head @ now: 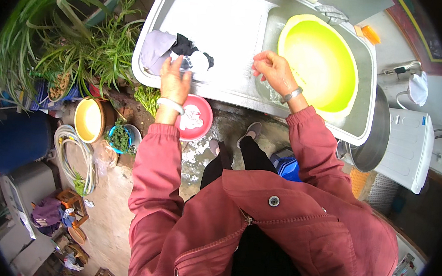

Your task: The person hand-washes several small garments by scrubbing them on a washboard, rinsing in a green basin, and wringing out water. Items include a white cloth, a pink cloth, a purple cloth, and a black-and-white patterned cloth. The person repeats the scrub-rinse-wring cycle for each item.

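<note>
My left hand [175, 82] is over the left front rim of a wide sink [230, 26], fingers spread, at the edge of a small pile of laundry. In that pile are a grey-lilac cloth [157, 51], a black cloth [183, 45] and a white patterned fabric piece [199, 61]. Whether the fingertips touch the fabric is hard to tell. My right hand [275, 72] hovers beside the left wall of a yellow-green plastic basin [318, 64], its fingers loosely curled and apart with nothing visible in them. The basin stands in the sink's right-hand bowl; glare washes out its inside.
On the wet floor below the sink sits a pink basin [207, 115] with white fabric in it. Leafy potted plants [92, 46] crowd the left side, near a yellow bucket [90, 120] and a coiled hose [73, 157]. A large metal pan [373, 138] stands at right, beside a white appliance [409, 149].
</note>
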A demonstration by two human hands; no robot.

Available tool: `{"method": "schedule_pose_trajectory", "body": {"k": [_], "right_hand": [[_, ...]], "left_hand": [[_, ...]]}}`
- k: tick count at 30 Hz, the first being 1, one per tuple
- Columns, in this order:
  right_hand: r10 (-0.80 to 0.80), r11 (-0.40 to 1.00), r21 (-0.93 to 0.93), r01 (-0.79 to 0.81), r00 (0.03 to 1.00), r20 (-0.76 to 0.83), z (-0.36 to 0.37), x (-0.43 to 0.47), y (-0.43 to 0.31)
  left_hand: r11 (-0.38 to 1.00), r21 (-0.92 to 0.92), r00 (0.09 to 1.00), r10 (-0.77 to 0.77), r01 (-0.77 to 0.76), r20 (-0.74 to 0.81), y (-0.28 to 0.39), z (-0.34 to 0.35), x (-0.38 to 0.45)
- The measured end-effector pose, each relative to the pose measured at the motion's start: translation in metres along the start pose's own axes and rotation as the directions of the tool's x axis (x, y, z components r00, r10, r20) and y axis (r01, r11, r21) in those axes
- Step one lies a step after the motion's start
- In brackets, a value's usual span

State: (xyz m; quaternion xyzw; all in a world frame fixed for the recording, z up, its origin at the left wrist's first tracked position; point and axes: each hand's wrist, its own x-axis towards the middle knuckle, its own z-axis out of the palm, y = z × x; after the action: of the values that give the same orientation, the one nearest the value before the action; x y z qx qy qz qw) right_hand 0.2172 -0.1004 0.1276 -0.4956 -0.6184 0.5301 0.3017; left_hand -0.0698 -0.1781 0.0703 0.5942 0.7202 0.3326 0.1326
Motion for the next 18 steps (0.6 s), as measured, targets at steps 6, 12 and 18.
{"method": "schedule_pose_trajectory", "body": {"k": [6,12,18], "right_hand": [[0.106,0.994,-0.004,-0.106,0.994,0.033,-0.008,-0.017,0.021],[0.200,0.980,-0.020,-0.199,0.977,0.079,-0.022,-0.019,0.031],[0.204,0.972,0.117,-0.202,0.979,-0.004,-0.070,-0.009,0.053]], "left_hand": [[0.855,0.490,0.973,0.064,-0.168,0.221,0.015,0.034,0.021],[0.821,0.533,0.958,0.057,-0.206,0.283,0.006,0.039,0.053],[0.982,0.184,0.997,0.033,-0.044,0.065,0.007,0.028,0.089]]}}
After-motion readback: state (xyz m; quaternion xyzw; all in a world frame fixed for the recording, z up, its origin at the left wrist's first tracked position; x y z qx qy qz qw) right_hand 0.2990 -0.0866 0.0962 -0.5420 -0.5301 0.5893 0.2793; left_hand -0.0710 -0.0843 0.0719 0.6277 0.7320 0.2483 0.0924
